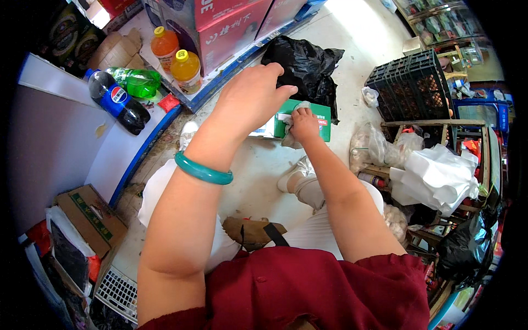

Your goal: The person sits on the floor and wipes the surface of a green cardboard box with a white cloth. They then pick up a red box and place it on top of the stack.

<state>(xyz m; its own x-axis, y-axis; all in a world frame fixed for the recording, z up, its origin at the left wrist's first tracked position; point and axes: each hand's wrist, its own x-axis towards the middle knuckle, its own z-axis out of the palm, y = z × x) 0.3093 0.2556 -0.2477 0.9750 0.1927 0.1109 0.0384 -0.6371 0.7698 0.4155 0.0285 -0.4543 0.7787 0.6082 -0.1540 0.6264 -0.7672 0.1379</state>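
A green and white cardboard box (pixel 324 126) lies on the floor in front of me. My right hand (pixel 305 125) rests on it over a crumpled greyish cloth (pixel 292 141), its fingertips curled onto the cloth. Above the left part of the box is my left hand (pixel 258 93), thumb and fingers apart, with nothing seen between them. A green bangle (pixel 203 168) circles the left wrist. Just beyond the box lies a crumpled black plastic bag (pixel 303 62), partly behind my left hand.
Orange drink bottles (pixel 186 71), a cola bottle (pixel 119 101) and a green soda bottle (pixel 136 82) are at left, near stacked red cartons (pixel 229 39). A black plastic crate (pixel 406 88), a wooden rack (pixel 433 122) and white plastic bags (pixel 437 173) stand at right. A brown carton (pixel 93 216) is lower left.
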